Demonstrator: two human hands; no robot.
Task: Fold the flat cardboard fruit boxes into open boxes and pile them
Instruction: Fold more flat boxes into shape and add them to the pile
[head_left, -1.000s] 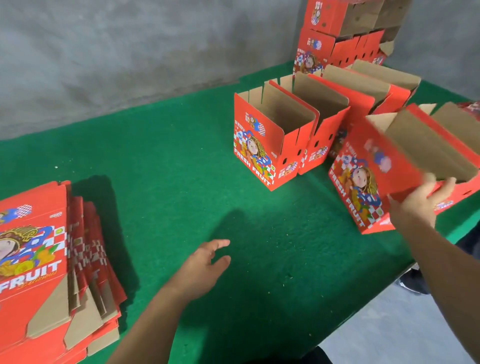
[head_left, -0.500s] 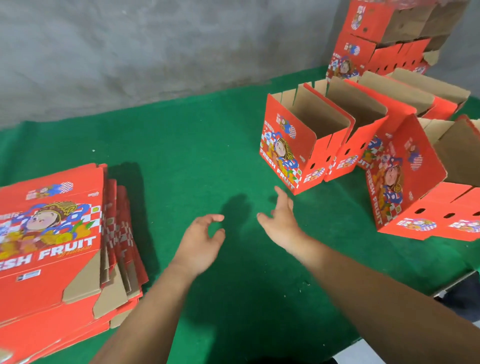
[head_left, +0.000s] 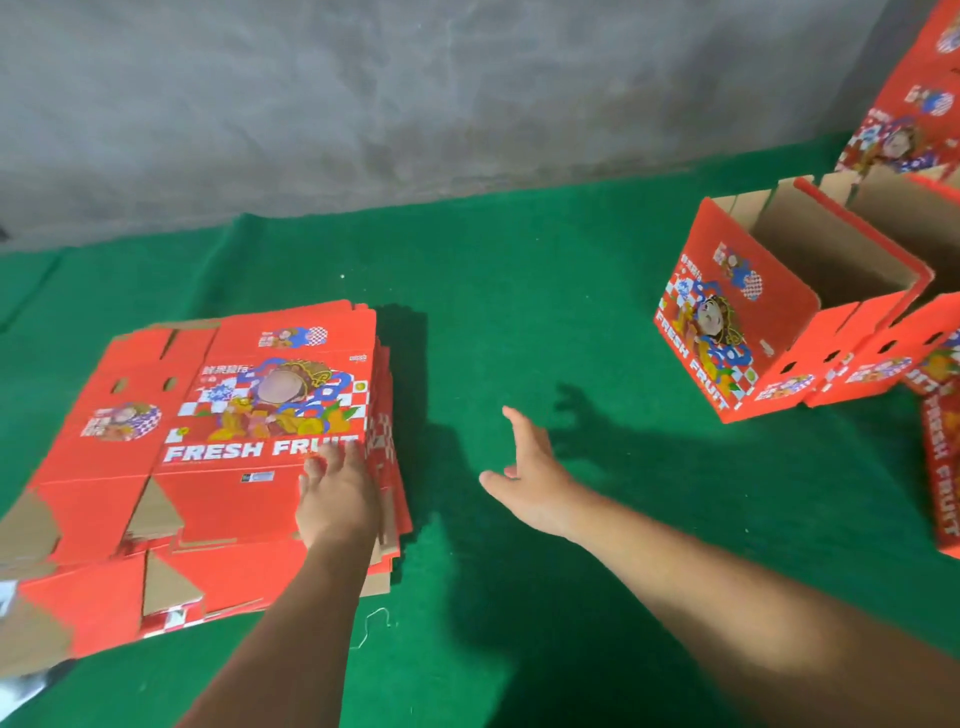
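Now my left hand (head_left: 337, 499) has landed flat, fingers spread, on the flat-box stack (head_left: 218, 447); right hand (head_left: 535, 478) hovers empty, fingers apart: next box starting.

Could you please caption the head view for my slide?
Left hand on stack of flat boxes; right hand empty.

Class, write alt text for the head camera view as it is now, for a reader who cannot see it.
A person's left hand rests flat on the right edge of a stack of flat red fruit boxes on a green table, while the open right hand hovers empty above the cloth. Folded open boxes stand at the right.
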